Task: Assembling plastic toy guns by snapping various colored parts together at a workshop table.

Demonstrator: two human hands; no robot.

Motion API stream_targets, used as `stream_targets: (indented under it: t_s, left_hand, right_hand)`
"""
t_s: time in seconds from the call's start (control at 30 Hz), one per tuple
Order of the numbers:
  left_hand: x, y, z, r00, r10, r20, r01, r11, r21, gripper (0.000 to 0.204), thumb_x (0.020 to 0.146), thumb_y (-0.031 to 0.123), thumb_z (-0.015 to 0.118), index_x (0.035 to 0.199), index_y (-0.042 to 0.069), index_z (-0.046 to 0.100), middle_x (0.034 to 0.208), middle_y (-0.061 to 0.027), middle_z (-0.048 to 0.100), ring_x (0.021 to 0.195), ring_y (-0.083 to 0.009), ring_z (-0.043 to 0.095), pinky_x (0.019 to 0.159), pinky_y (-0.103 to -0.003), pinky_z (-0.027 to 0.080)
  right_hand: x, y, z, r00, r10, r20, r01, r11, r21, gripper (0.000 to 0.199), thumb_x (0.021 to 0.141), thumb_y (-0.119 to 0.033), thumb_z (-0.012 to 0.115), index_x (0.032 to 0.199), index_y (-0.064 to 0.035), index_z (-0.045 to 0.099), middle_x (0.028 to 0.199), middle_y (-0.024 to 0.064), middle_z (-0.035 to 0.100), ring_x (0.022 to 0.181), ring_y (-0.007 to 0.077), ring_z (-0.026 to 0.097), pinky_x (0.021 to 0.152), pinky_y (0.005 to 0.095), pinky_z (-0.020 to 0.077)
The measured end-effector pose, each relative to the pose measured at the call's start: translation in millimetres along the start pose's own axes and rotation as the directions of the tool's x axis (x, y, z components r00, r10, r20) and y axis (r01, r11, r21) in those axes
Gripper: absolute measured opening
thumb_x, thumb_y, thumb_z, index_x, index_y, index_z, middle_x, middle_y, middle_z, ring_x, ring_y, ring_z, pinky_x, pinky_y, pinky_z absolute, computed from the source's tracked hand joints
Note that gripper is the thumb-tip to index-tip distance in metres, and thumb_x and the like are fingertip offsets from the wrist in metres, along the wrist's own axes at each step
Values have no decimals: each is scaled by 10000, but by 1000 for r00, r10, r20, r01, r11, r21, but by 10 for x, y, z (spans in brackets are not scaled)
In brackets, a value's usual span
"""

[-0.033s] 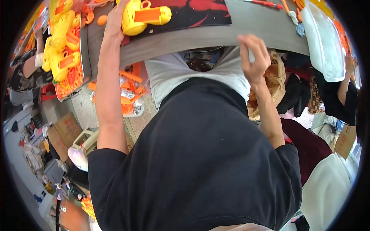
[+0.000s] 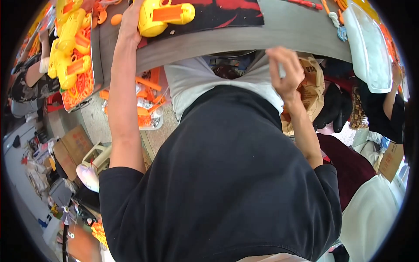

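Note:
At the far left of the dark mat (image 2: 242, 16), my left hand (image 2: 129, 25) is closed on a yellow toy gun (image 2: 152, 29) with an orange inset on its handle. The hand's fingertips run past the upper edge of the view. Over my right thigh, just off the near table edge, my right hand (image 2: 288, 75) hangs in the air. Its thumb and finger tips come together in a pinch; anything between them is too small to make out.
More yellow toy guns (image 2: 72, 65) are piled in a tray of orange parts at left. A red screwdriver (image 2: 305, 3) lies at the far side of the grey table (image 2: 209, 43). A translucent bin (image 2: 371, 48) stands at right. Beneath it are a paper bag (image 2: 312, 87) and co-workers' arms nearby.
My right hand has moved slightly down and to the left. My left hand and the yellow toy gun have barely shifted.

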State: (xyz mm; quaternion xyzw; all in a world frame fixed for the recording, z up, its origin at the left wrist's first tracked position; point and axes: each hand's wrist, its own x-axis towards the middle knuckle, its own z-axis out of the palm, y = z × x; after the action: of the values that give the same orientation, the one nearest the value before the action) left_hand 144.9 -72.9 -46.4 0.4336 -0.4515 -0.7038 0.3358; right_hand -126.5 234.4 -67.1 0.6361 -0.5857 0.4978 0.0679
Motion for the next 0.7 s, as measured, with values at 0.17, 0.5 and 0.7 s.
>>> stream_targets:
  t_s: [0.17, 0.5, 0.7]
  left_hand:
    - [51, -1, 137, 994, 8, 107, 6, 991, -135, 419, 928, 405, 654, 1166, 63, 606, 960, -65, 687, 833, -199, 677, 734, -328, 564]
    - [-117, 54, 282, 998, -16, 55, 24, 987, -160, 451, 911, 409, 679, 1176, 53, 599, 977, -77, 685, 836, -183, 679, 729, -312, 566]
    - [-178, 67, 229, 1000, -19, 0, 19, 988, -153, 436, 916, 396, 676, 1167, 49, 595, 970, -83, 684, 828, -190, 680, 717, -313, 574]
  right_hand:
    - [-513, 236, 332, 863, 66, 501, -91, 995, 26, 209, 821, -6, 663, 1027, -21, 695, 963, 147, 681, 815, 327, 651, 772, 380, 535]
    - [-705, 920, 1885, 872, -389, 297, 488, 739, -465, 349, 889, -259, 635, 1197, -92, 639, 1087, 100, 673, 920, 303, 666, 807, 459, 535]
    - [-754, 1049, 2058, 926, -347, 150, 366, 922, -125, 368, 891, -273, 633, 1213, -95, 629, 1109, 98, 668, 924, 296, 664, 817, 463, 535]
